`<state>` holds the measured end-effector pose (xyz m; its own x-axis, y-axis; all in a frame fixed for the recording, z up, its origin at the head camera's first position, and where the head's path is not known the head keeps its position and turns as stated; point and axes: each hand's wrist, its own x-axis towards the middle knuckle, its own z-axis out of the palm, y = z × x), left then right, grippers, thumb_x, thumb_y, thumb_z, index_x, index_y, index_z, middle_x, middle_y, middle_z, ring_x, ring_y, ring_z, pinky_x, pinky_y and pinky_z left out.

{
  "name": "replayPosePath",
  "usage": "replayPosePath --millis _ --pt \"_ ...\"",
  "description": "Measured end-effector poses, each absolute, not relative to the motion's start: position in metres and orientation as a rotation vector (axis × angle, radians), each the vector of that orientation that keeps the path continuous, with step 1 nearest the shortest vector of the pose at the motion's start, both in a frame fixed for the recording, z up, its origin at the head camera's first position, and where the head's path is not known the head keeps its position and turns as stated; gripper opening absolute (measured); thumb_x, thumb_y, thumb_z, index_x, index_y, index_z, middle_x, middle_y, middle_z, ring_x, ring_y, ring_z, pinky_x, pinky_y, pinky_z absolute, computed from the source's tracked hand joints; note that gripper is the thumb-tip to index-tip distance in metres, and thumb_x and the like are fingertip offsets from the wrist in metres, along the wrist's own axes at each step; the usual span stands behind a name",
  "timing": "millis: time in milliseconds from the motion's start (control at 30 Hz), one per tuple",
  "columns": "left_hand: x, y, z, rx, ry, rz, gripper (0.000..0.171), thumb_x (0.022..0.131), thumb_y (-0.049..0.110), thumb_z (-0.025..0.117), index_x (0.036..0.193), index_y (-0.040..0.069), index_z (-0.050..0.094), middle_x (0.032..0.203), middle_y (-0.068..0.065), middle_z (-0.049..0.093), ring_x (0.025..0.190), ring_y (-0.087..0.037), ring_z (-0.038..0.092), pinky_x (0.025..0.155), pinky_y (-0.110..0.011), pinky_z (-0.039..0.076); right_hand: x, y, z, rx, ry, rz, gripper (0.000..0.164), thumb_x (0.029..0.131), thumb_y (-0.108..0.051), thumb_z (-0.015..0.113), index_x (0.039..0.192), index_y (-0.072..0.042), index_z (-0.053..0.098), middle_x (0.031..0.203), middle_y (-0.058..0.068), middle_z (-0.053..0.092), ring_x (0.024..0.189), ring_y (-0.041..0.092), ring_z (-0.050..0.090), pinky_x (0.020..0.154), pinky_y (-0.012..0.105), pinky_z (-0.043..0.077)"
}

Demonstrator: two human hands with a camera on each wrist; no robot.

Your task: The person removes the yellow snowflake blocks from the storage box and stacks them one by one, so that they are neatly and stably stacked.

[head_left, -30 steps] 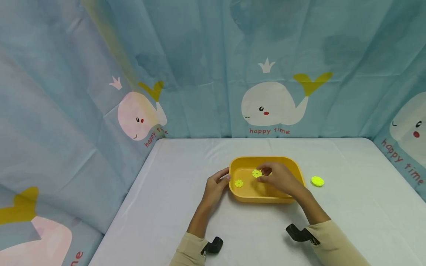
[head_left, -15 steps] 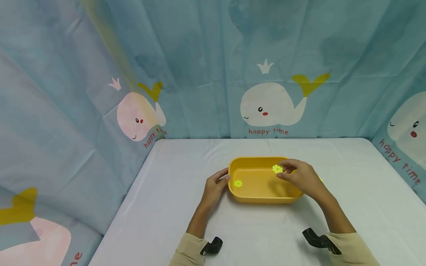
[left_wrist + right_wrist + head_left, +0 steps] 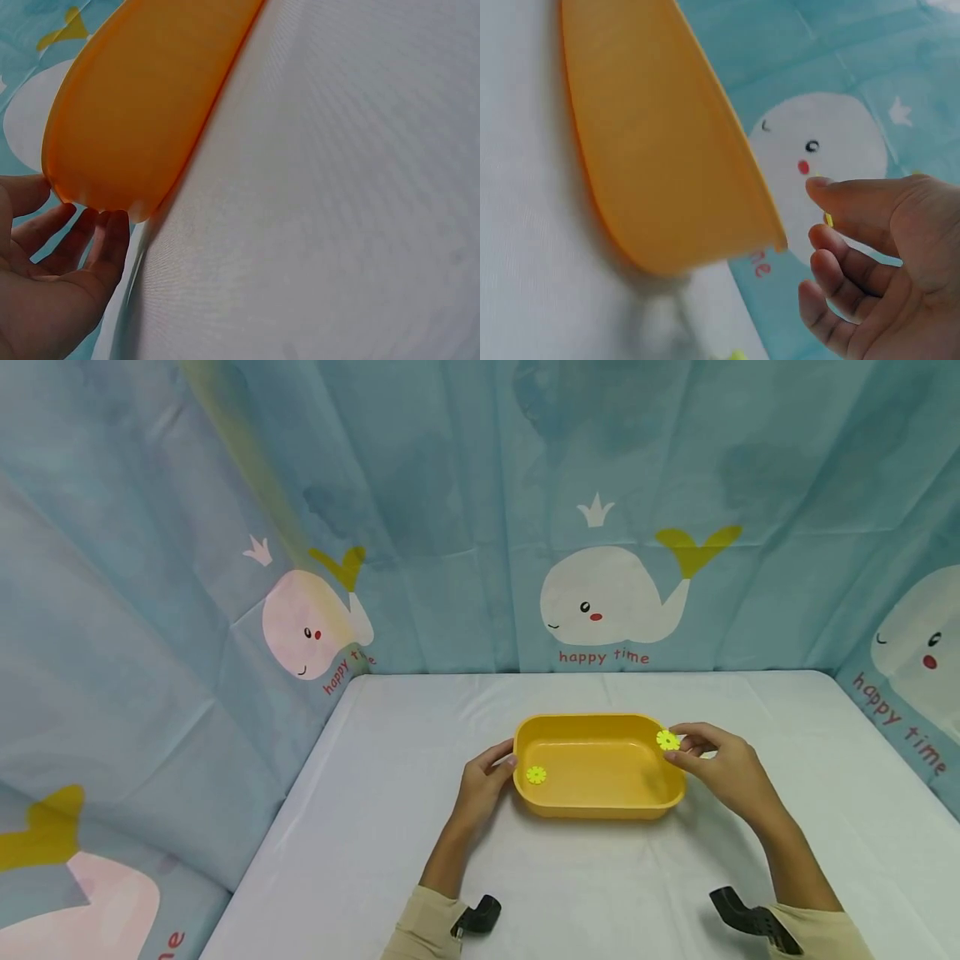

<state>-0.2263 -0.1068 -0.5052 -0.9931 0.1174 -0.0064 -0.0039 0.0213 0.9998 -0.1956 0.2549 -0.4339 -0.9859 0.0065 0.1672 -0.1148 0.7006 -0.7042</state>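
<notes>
A yellow plastic tray (image 3: pixel 600 812) stands on the white table. My left hand (image 3: pixel 480 789) rests its fingertips against the outside of the tray's left end, with the thumb near the rim in the left wrist view. My right hand (image 3: pixel 723 768) pinches a neon-yellow snowflake building disc (image 3: pixel 667 741) between thumb and forefinger, over the tray's right rim. In the right wrist view the pinched disc (image 3: pixel 828 219) shows only as a thin edge. Another snowflake disc (image 3: pixel 536 775) lies inside the tray at its left end.
At the bottom edge of the right wrist view, a neon-yellow piece (image 3: pixel 737 355) lies on the table, hidden in the head view. A blue whale-print curtain (image 3: pixel 450 610) hangs behind the table (image 3: pixel 360 827). Black mounts (image 3: pixel 480 914) sit at both wrists.
My right hand has carried the pinched snowflake disc rightward from inside the tray to above its right rim. The left hand, the tray and the other disc in it stay put.
</notes>
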Motion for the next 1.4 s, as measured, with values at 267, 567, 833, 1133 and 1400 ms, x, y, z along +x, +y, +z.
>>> replayPosePath --millis 267,567,833,1133,1400 --pt "-0.227 -0.107 -0.506 0.129 2.176 2.141 0.044 0.107 0.024 0.065 0.149 0.012 0.062 0.153 -0.008 0.059 0.134 -0.028 0.063 0.109 -0.030 0.054 -0.188 0.279 -0.444 0.023 -2.703 1.153 0.049 0.098 -0.038 0.078 0.134 -0.007 0.070 0.106 0.008 0.069 0.088 -0.003 0.055 0.066 0.018 0.048" --pt "-0.228 -0.107 -0.507 0.109 2.185 2.124 0.043 0.107 0.025 0.064 0.149 0.013 0.062 0.152 -0.006 0.060 0.133 -0.024 0.064 0.108 -0.029 0.055 -0.184 0.299 -0.455 -0.090 -2.725 1.124 0.054 0.098 -0.042 0.077 0.137 -0.005 0.068 0.108 0.007 0.069 0.086 -0.007 0.052 0.067 0.016 0.044" --pt "-0.228 -0.107 -0.506 0.125 2.193 2.123 0.042 0.107 0.024 0.064 0.148 0.013 0.063 0.152 -0.007 0.060 0.134 -0.025 0.064 0.110 -0.030 0.053 -0.185 0.306 -0.465 -0.125 -2.729 1.090 0.055 0.099 -0.039 0.077 0.136 0.000 0.067 0.112 0.016 0.070 0.091 0.001 0.055 0.066 0.014 0.043" --pt "-0.229 -0.107 -0.506 0.133 2.194 2.127 0.042 0.107 0.023 0.064 0.148 0.013 0.063 0.152 -0.007 0.061 0.134 -0.027 0.064 0.110 -0.030 0.053 -0.188 0.310 -0.473 -0.216 -2.815 1.101 0.059 0.101 -0.040 0.073 0.140 0.004 0.062 0.126 0.030 0.066 0.106 0.040 0.062 0.071 0.030 0.049" --pt "-0.228 -0.107 -0.507 0.125 2.195 2.120 0.043 0.107 0.023 0.064 0.148 0.013 0.063 0.152 -0.007 0.060 0.135 -0.027 0.063 0.111 -0.031 0.053 -0.190 0.314 -0.479 -0.216 -2.868 1.136 0.060 0.100 -0.036 0.075 0.141 0.005 0.060 0.132 0.034 0.062 0.109 0.045 0.063 0.069 0.029 0.053"
